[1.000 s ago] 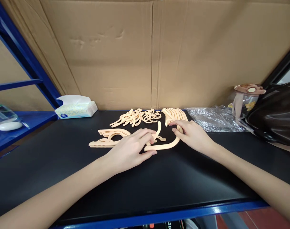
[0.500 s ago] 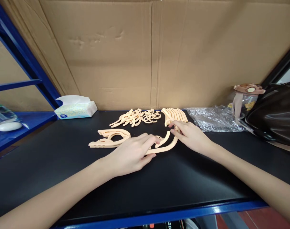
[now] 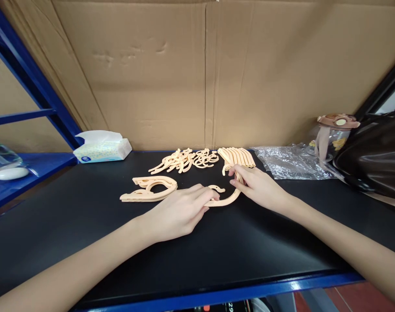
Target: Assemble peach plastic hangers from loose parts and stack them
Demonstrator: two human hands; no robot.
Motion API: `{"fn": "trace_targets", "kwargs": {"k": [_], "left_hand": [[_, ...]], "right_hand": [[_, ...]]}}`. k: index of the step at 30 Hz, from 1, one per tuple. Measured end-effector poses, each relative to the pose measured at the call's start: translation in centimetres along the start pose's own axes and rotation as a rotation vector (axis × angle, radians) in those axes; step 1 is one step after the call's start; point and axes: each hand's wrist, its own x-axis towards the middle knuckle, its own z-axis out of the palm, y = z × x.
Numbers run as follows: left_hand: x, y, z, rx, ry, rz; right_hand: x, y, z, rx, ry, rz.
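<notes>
A curved cream plastic piece spans between my two hands just above the black table. My left hand is closed on its left end, fingers over the top and thumb below. My right hand pinches its upper right end. A small hooked piece shows just behind my left fingertips; its other end is hidden. Left of my left hand lie folded cream parts with a round opening. Behind are a loose pile of curved pieces, some small hooks and a neat row of curved arms.
A tissue pack sits at the back left of the black table. Clear plastic wrap, a bottle with a brown lid and a dark bag are at the right. Cardboard stands behind.
The short curved strip by my left fingertips has turned or shifted, and a hooked end now shows there. Both hands keep their hold on the long curved piece, nearly in place.
</notes>
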Motion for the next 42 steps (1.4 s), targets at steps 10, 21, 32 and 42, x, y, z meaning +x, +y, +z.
{"fn": "trace_targets", "kwargs": {"k": [10, 21, 32, 42], "left_hand": [[0.1, -1.5, 0.1, -0.083, 0.263, -0.130], [0.4, -1.1, 0.1, -0.242, 0.569, -0.362], [0.3, -0.4, -0.8, -0.146, 0.244, -0.412], [0.0, 1.1, -0.8, 0.372, 0.015, -0.472]], "right_hand": [[-0.5, -0.8, -0.3, 0.024, 0.010, -0.212], [-1.3, -2.4, -0.7, 0.074, 0.025, -0.318], [-1.9, -3.2, -0.6, 0.180, -0.038, -0.382], [-2.0, -2.6, -0.4, 0.116, -0.105, -0.450]]}}
